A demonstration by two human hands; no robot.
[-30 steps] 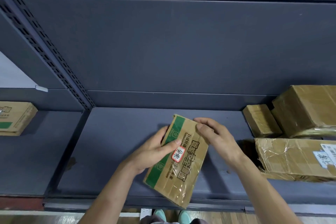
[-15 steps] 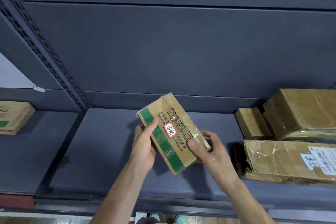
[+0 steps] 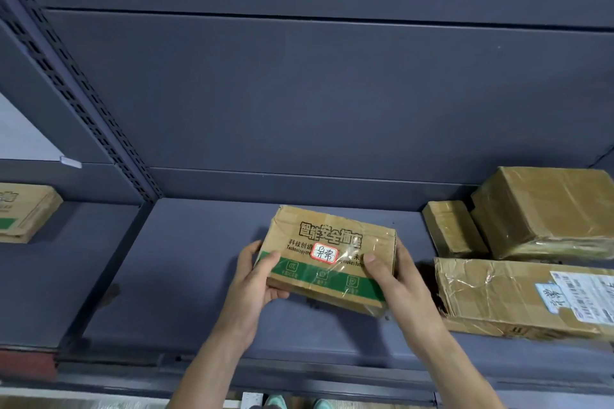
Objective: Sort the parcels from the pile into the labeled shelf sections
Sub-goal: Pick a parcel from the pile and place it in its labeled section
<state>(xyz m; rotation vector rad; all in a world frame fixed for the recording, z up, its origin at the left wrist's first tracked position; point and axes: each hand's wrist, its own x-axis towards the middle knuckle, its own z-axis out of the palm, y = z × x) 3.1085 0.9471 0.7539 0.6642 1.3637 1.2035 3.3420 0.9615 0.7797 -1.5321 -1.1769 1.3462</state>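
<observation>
Parcel [image 3: 332, 232], a brown carton with a green band and a red-edged sticker [image 3: 324, 252], lies level over the middle of the grey shelf [image 3: 199, 276]; whether its base touches the shelf cannot be told. The left grip [image 3: 255, 279] holds its left end, thumb on the top face, fingers curled beneath. The right grip [image 3: 395, 279] clasps the right end, thumb on top. Three taped boxes [image 3: 518, 299] lie near on the right, apart from it. Another box [image 3: 23, 212] rests in the section to the left.
</observation>
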